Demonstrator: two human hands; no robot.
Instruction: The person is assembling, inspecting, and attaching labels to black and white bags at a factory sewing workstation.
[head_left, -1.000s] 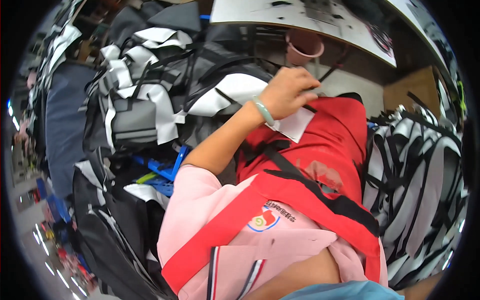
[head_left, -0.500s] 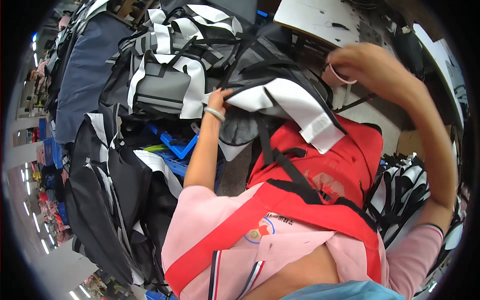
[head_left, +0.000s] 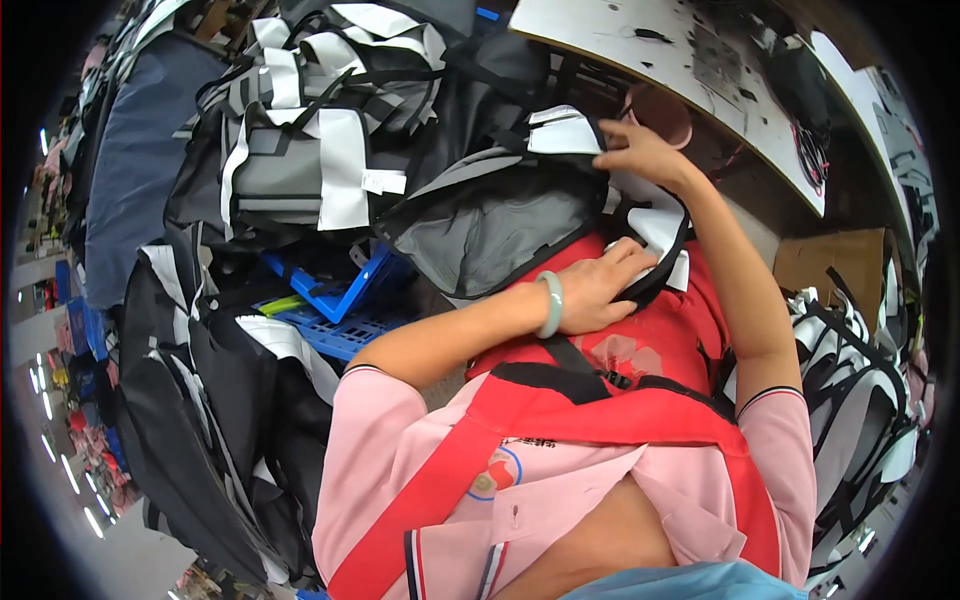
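A half-sewn grey and black bag with white trim lies across my lap, a mesh-like grey panel facing up. My left hand, a pale green bangle at its wrist, has its fingers bent over the bag's black-edged white strip. My right hand is at the bag's far right edge, fingers apart, beside a folded white flap. Whether its fingertips touch the fabric is hard to tell. A red apron covers my lap beneath the bag.
More grey bags with white straps are heaped at the far left. Black bag pieces hang at the left, by a blue crate. A worktable stands far right, with a cardboard box and a strap pile nearer.
My left hand has moved right and nearer, from the far heap to the white strip. My right hand has come down and left to the bag, which now lies turned with its grey panel showing.
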